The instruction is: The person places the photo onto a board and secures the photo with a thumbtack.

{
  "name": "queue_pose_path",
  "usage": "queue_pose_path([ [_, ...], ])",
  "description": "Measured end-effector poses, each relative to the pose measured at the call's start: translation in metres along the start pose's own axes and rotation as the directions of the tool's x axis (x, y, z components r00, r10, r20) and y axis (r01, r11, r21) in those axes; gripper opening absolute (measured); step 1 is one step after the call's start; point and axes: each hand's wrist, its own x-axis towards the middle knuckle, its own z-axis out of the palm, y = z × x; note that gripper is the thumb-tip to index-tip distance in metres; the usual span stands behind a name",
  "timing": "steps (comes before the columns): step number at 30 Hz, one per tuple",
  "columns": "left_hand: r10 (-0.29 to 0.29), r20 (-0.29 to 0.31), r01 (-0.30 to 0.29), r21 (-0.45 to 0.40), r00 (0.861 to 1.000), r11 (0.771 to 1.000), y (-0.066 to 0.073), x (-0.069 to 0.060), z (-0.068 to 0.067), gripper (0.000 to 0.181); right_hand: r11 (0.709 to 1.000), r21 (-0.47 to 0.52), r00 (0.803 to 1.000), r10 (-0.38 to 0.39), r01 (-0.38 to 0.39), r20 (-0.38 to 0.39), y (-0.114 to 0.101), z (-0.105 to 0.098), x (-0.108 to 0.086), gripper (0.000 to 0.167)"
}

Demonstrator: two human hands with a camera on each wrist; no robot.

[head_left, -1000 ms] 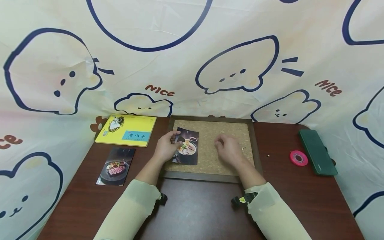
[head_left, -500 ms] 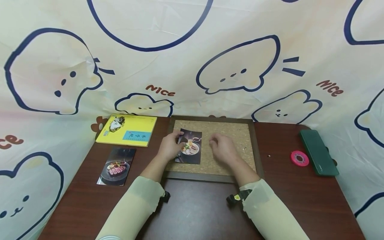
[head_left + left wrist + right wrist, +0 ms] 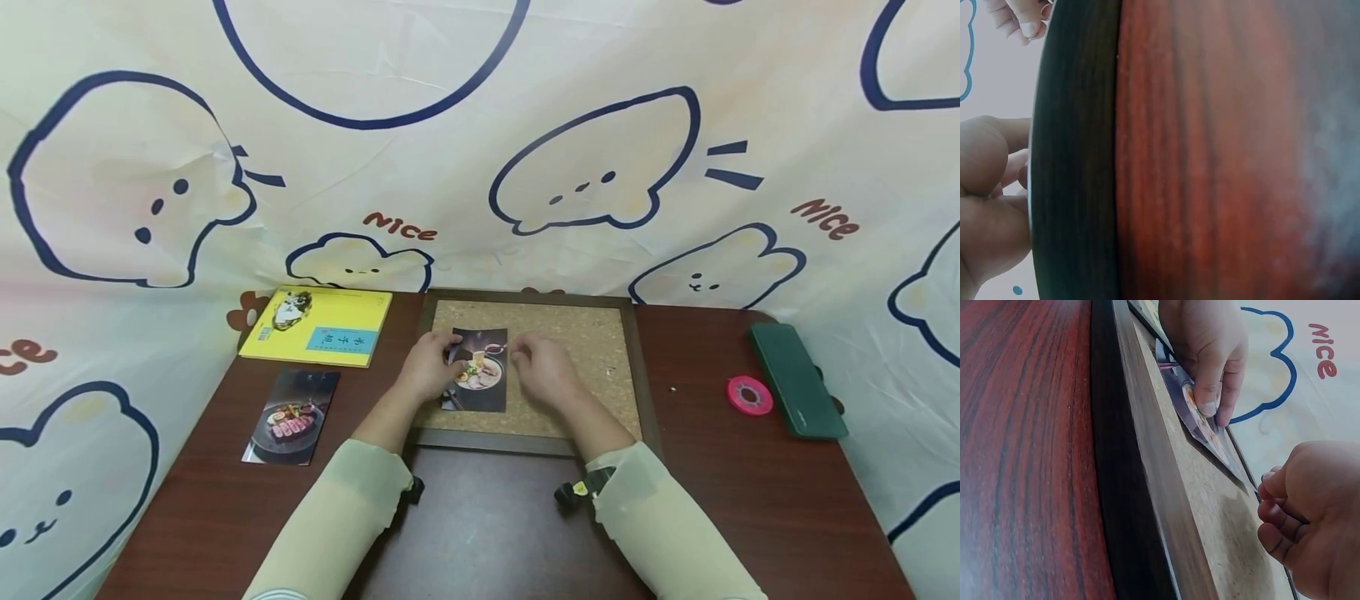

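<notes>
My left hand [image 3: 429, 367] pinches the left side of a photo card [image 3: 491, 396] of a noodle bowl, thumb on its front. The card is tilted over the left part of a framed corkboard [image 3: 577, 325]; in the right wrist view the hand [image 3: 1207, 356] holds it from above. Close to the card's right edge, my right hand [image 3: 546, 372] has its fingers curled, with thumb and forefinger pinching a small pin [image 3: 1264, 477], mostly hidden by the fingertips. In the left wrist view, the board's dark frame [image 3: 1075, 156] covers much of the left hand [image 3: 988, 200].
A second photo card [image 3: 292, 417], of sliced meat, lies left of the board, below a yellow book [image 3: 330, 317]. To the right are a pink tape roll [image 3: 748, 396], a green case [image 3: 795, 383] and a tiny shiny piece [image 3: 672, 389]. A patterned cloth hangs behind.
The left hand has carried the photo card a little to the right over the corkboard. My right hand has moved left, up to the card's right edge.
</notes>
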Motion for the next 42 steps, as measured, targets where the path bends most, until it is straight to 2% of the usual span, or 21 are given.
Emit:
queue_pose_path([
  [5,-0.010,0.024,0.009,0.014,1.000,1.000,0.000,0.001,0.000,0.053,1.000,-0.017,1.000,-0.021,0.021,-0.005,-0.003,0.003,0.004,0.010],
  [22,-0.020,0.028,0.020,0.001,0.999,1.000,-0.002,0.002,0.001,0.054,0.998,-0.025,0.998,-0.053,0.054,0.024,-0.020,0.012,0.031,0.013],
  [30,-0.009,0.041,0.008,0.015,0.999,1.000,-0.002,0.002,0.001,0.054,1.000,-0.014,0.998,-0.024,0.025,0.064,-0.024,0.014,0.039,0.014],
  [37,-0.009,0.052,0.008,0.016,0.999,1.000,0.000,-0.001,-0.001,0.054,0.998,-0.059,0.997,-0.009,0.014,0.075,-0.024,0.020,0.047,0.017],
  [42,-0.011,0.051,0.010,0.022,0.999,1.000,0.001,0.000,-0.002,0.054,0.997,-0.080,0.994,0.001,0.008,0.112,-0.026,0.022,0.053,0.018],
])
